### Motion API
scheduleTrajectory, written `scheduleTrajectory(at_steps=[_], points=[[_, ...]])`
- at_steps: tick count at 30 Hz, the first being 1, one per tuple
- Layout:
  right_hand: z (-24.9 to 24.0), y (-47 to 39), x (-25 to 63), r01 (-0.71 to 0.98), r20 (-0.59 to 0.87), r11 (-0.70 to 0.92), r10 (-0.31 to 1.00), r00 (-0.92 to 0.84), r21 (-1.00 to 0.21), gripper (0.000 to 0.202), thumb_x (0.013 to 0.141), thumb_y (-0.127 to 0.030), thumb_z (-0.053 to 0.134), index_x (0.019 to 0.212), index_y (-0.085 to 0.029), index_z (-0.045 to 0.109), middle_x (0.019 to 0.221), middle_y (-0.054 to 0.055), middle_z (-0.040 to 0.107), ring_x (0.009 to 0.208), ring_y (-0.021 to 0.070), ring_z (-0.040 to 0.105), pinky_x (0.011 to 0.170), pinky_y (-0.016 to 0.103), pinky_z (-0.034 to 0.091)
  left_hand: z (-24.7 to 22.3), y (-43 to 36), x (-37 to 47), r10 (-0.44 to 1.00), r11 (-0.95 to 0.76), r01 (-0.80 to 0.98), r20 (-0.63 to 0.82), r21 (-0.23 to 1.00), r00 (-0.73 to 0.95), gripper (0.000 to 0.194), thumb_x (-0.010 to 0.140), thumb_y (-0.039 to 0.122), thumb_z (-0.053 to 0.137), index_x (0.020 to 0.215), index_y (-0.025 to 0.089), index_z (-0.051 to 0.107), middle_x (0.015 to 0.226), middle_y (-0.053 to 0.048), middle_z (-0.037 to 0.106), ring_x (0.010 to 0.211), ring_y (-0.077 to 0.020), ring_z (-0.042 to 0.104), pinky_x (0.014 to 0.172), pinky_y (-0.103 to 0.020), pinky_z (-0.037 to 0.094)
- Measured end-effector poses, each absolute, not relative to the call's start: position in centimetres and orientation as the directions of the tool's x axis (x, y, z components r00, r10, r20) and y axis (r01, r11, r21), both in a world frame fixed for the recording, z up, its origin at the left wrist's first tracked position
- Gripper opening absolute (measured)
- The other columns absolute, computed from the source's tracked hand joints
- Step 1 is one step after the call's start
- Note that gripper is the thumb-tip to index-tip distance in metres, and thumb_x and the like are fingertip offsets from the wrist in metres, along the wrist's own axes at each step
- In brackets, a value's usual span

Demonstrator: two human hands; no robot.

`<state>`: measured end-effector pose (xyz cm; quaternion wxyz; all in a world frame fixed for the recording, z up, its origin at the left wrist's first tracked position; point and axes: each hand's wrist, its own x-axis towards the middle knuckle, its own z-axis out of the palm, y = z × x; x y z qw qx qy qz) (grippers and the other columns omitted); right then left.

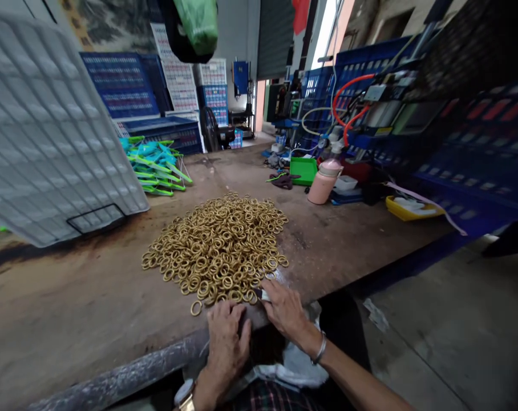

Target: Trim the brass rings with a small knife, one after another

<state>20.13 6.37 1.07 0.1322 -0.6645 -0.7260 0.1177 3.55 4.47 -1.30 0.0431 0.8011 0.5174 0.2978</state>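
A wide heap of brass-coloured rings [225,245] lies on the brown worktable [340,245], right in front of me. My left hand [227,335] rests at the table's near edge, fingers bent down beside the front of the heap and thumb apart. No object shows in it. To its right, my right hand [288,311] is closed around a small white and dark thing [264,294] at the heap's near right corner. Most of that thing is hidden by the fingers. One loose ring [196,308] lies just ahead of my left hand.
A large whitish ribbed plastic crate [57,131] stands tilted at left. Behind it are bright green and blue hangers [156,165]. A pink bottle [324,181], a green tray [304,170] and a yellow tray [413,209] stand at right, near a machine with orange hoses [348,85].
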Motion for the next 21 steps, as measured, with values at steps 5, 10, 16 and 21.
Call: scheduleTrajectory(at_steps=[5,10,16,21], points=[[0.2,7.5,21.0,0.913,0.055,0.127,0.992,-0.114,-0.388,0.03,0.077,-0.009,0.041,0.098,-0.022,0.057,0.097,0.003,0.062,0.086,0.0168,0.056,0.07,0.025,0.035,-1.8,5.2,3.3,0.805,-0.494,0.762,0.552,0.418,0.219,0.016,0.078,0.015,0.054,0.093,0.019,0.058,0.092,-0.008,0.06,0.086,-0.0215,0.053,0.075,-0.038,0.041],[0.7,9.0,22.0,0.755,0.115,0.088,0.993,-0.016,-0.649,0.017,0.083,-0.021,0.04,0.085,-0.02,0.056,0.079,0.003,0.061,0.071,0.015,0.054,0.064,0.025,0.037,-0.3,5.5,3.5,0.824,-0.504,0.623,0.548,0.598,0.141,0.015,0.08,0.018,0.053,0.093,0.02,0.059,0.089,-0.006,0.062,0.084,-0.0196,0.056,0.077,-0.037,0.044],[1.7,8.8,21.3,0.317,0.078,0.093,0.995,-0.059,-0.944,0.026,0.086,-0.04,0.04,0.077,-0.019,0.051,0.062,-0.004,0.047,0.057,0.0098,0.043,0.057,0.022,0.037,3.2,6.2,5.2,0.998,-0.059,0.241,0.056,0.969,0.019,0.022,0.082,0.032,0.05,0.098,0.018,0.057,0.078,-0.002,0.06,0.067,-0.0138,0.055,0.061,-0.026,0.045],[1.7,7.5,19.9,0.145,-0.017,0.009,0.985,-0.174,-0.989,0.027,0.086,-0.045,0.043,0.077,-0.02,0.049,0.054,-0.007,0.041,0.049,0.0078,0.037,0.049,0.02,0.032,4.3,6.0,5.8,0.989,0.129,0.044,-0.132,0.991,0.068,0.022,0.078,0.038,0.053,0.079,0.017,0.059,0.059,0.004,0.049,0.052,-0.0097,0.044,0.05,-0.021,0.038]])
